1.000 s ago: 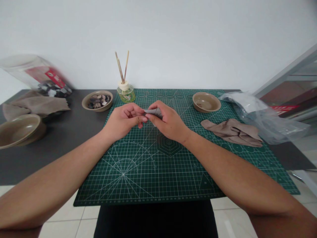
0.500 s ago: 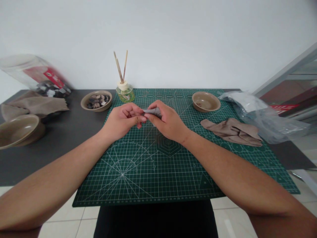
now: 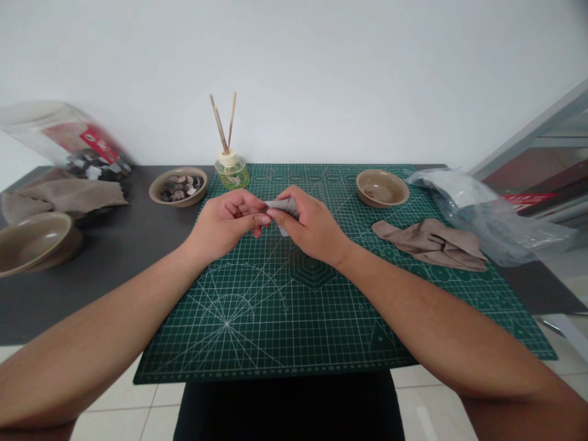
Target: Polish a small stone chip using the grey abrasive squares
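In front of me, over the middle of the green cutting mat [image 3: 321, 331], both hands meet with fingertips close together. My right hand [image 3: 316, 226] is closed on a small folded grey sheet [image 3: 283, 206]; I cannot tell whether it is cloth or paper. Part of the sheet shows above the thumb, and a pale corner pokes out below it. My left hand [image 3: 225, 223] is closed in a pinch, thumb against forefinger, at the sheet's left end. Whatever lies between those fingertips is too small and hidden to name.
A bowl of dark and tan pieces [image 3: 179, 187] stands beside a reed diffuser [image 3: 232, 170]. Another bowl [image 3: 382, 188], a crumpled brown cloth [image 3: 432, 244] and a plastic bag [image 3: 487, 220] are right. At left are a bowl [image 3: 37, 242], a cloth [image 3: 68, 193] and a filled bag [image 3: 92, 144].
The grey sheet has shifted slightly between my fingers, and more of its flat face and lower corner shows. Both hands stay in nearly the same place.
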Motion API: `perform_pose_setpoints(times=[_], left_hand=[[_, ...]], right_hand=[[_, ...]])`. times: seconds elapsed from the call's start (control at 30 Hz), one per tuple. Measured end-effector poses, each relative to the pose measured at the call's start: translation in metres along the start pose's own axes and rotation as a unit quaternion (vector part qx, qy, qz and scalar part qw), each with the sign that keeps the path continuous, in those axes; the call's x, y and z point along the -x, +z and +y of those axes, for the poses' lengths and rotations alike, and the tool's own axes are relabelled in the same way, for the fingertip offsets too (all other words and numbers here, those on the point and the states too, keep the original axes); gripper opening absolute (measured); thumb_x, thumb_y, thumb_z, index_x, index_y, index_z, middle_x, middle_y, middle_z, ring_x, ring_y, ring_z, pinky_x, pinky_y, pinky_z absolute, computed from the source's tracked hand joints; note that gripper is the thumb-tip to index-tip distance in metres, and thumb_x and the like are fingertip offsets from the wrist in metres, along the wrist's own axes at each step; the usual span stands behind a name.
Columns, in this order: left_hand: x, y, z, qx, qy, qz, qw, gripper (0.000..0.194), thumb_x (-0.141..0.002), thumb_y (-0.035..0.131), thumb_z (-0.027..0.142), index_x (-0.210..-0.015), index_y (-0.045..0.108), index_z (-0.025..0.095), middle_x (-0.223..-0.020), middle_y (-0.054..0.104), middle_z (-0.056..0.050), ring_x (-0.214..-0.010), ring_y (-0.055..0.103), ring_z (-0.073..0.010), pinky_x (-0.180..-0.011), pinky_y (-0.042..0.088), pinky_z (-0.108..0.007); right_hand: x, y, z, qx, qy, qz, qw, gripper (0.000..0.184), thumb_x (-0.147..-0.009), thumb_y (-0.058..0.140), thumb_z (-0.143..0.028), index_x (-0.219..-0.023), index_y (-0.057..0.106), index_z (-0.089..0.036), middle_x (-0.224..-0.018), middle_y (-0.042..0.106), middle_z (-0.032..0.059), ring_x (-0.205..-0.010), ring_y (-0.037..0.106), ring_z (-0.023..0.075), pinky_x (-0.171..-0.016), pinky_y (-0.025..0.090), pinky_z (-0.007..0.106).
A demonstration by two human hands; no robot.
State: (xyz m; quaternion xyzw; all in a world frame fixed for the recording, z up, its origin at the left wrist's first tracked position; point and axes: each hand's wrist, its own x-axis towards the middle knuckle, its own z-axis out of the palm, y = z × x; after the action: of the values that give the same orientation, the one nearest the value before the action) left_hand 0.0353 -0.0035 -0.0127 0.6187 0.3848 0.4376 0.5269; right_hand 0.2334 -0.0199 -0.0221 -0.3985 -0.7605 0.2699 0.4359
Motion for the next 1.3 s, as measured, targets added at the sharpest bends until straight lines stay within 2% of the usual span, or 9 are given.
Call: perform_pose_setpoints(times=[0.3, 0.67, 0.93, 1.3], left_hand=[[-0.0002, -0.001, -0.0008, -0.004, 0.002, 0.005, 1.0, 0.033, -0.064, 0.094, 0.029, -0.081, 0.067, 0.019, -0.066, 0.072, 0.002, -0.052, 0.065, -0.0118, -0.053, 0.055, -0.025], [0.0008, -0.0003, 0.0001, 0.0, 0.012, 0.011, 1.0, 0.031, -0.065, 0.095, 0.031, -0.08, 0.07, 0.02, -0.064, 0.07, 0.002, -0.055, 0.065, -0.0126, -0.057, 0.055, -0.027], [-0.0001, -0.0033, -0.0011, -0.017, 0.002, 0.006, 1.0, 0.033, -0.066, 0.095, 0.032, -0.081, 0.068, 0.019, -0.065, 0.069, 0.001, -0.056, 0.067, -0.015, -0.057, 0.056, -0.029], [0.0004, -0.0019, -0.0003, -0.003, 0.004, 0.007, 1.0, 0.029, -0.066, 0.094, 0.028, -0.081, 0.07, 0.019, -0.065, 0.072, 0.001, -0.055, 0.066, -0.0126, -0.056, 0.055, -0.026]], right_hand=[[0.0007, 0.0003, 0.0023, 0.004, -0.016, -0.008, 1.0, 0.026, -0.102, 0.055, -0.05, -0.1, 0.054, -0.024, -0.091, 0.067, 0.0025, -0.082, 0.059, 0.0189, -0.078, 0.045, 0.033], [0.0021, -0.0005, -0.0032, 0.002, -0.004, 0.012, 1.0, 0.037, -0.1, 0.057, -0.061, -0.093, 0.052, -0.025, -0.083, 0.065, 0.0008, -0.079, 0.06, 0.0186, -0.075, 0.045, 0.032], [0.001, 0.0006, 0.0024, 0.012, -0.025, -0.008, 1.0, 0.027, -0.102, 0.055, -0.05, -0.101, 0.055, -0.024, -0.094, 0.068, 0.0031, -0.083, 0.06, 0.0188, -0.078, 0.045, 0.033], [0.0018, -0.0006, -0.0026, 0.012, -0.011, 0.011, 1.0, 0.034, -0.1, 0.058, -0.057, -0.095, 0.052, -0.024, -0.087, 0.064, 0.0019, -0.082, 0.06, 0.0194, -0.077, 0.045, 0.033]])
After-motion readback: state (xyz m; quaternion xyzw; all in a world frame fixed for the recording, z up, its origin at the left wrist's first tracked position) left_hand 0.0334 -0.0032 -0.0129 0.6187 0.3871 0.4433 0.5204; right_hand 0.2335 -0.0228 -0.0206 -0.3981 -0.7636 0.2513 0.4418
